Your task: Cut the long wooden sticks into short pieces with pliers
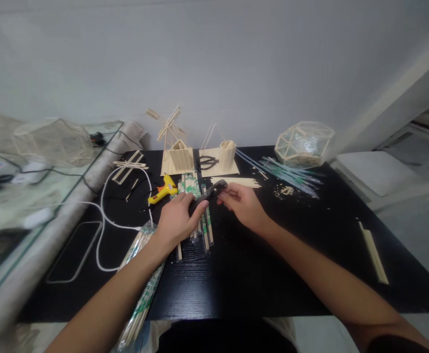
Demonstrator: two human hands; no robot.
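Left hand: left hand (179,215), centre of the frame, fingers wrapped closed round the near handle end of a dark hand tool (209,192)
Right hand: right hand (242,203), just right of centre, fingertips pinched on the far end of the same tool
Dark hand tool: held between both hands, slanting up to the right just above the table, over a bundle of wrapped bamboo sticks (190,186); its exact kind cannot be told
Table: black tabletop (258,274) fills the middle of the frame
Left of the hands: yellow glue gun (163,191) just beside the bundle; white cable (104,220) looping toward a dark phone (74,250); a long pack of sticks (144,289) under the left forearm
Above centre: stick windmill model (172,130), black scissors (207,162) on a wooden board, stick cup (228,149)
Upper right: stick polyhedron frame (305,142), clear rods (288,171) beside it
Right edge: wooden strip (374,252) lying alone
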